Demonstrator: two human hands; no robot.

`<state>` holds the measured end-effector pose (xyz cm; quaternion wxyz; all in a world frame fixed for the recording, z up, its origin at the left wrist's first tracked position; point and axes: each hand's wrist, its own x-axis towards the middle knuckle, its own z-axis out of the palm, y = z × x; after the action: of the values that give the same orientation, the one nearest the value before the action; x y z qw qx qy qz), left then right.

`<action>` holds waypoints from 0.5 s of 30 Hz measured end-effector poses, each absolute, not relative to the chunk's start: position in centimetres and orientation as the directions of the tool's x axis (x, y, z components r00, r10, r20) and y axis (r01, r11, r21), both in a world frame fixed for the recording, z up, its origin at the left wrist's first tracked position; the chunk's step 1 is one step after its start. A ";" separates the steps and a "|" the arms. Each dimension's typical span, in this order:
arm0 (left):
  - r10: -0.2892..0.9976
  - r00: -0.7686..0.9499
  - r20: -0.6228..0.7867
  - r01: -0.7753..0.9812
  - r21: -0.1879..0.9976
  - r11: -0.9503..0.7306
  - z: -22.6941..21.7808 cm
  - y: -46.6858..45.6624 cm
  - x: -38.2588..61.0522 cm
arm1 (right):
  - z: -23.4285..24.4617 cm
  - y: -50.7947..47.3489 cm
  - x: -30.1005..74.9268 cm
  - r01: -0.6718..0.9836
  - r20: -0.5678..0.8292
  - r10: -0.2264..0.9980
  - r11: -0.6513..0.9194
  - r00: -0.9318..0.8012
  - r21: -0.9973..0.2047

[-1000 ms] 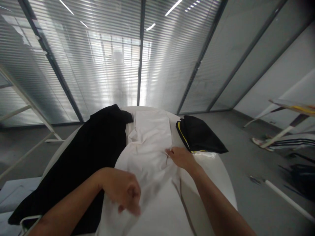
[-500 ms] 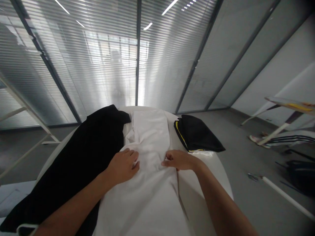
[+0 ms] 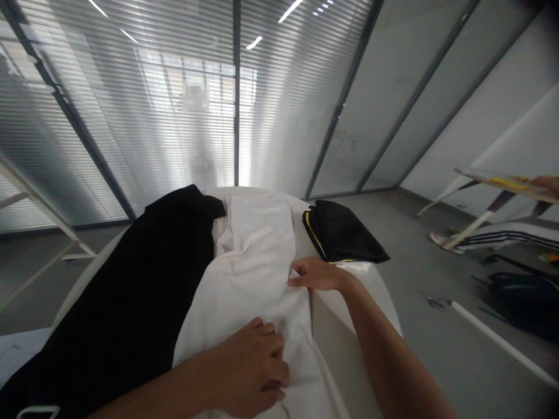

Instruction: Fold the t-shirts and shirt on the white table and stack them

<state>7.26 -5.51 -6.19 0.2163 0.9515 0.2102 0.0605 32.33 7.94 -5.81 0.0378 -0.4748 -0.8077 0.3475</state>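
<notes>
A long white cloth garment (image 3: pixel 262 233) lies lengthwise down the table in front of me, with soft wrinkles across it. My right hand (image 3: pixel 317 274) pinches the garment's right edge, thumb against curled fingers. Nearer to me, my left hand (image 3: pixel 255 366) rests over the lower part of the garment with its fingers curled in. Whatever is between those fingers, if anything, is hidden. Left of the white garment is a large black cloth garment (image 3: pixel 144 285), draped over the table's left side. A folded black cloth (image 3: pixel 349 233) with yellow edging lies to the right.
The white round-edged table (image 3: pixel 336 326) holds all the cloth. Glass partitions with blinds (image 3: pixel 279 116) stand behind it. On the right floor are a white pole (image 3: pixel 502 343) and a dark bag (image 3: pixel 524 302). Another person's striped leg (image 3: pixel 502 237) shows beside a second table (image 3: pixel 502 177).
My left hand has moved down the white garment toward me and a little right. My right hand keeps its pinch on the edge. The whole view has shifted slightly.
</notes>
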 end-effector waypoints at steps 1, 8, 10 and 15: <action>0.416 0.909 0.025 0.361 0.449 -0.817 -5.9 -5.5 7.2 | -6.0 8.1 32.4 0.738 -0.297 0.796 0.255 -0.527 -0.625; 0.234 0.971 0.048 0.168 0.560 -0.811 -5.6 -5.8 7.0 | -7.6 9.3 30.4 0.867 -0.104 0.990 0.033 -0.097 -0.498; 0.208 0.977 0.041 0.151 0.555 -0.818 -5.9 -5.7 7.0 | -7.8 9.2 29.6 0.913 0.033 0.999 0.031 -0.020 -0.407; 0.182 0.980 0.081 0.104 0.571 -0.815 -6.4 -5.8 7.3 | -8.5 9.3 28.7 0.886 0.250 0.966 0.059 0.065 -0.461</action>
<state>7.28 -5.81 -6.38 0.2950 0.9502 0.0753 0.0659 28.75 9.26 -8.49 0.2613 -0.6815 -0.6792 0.0768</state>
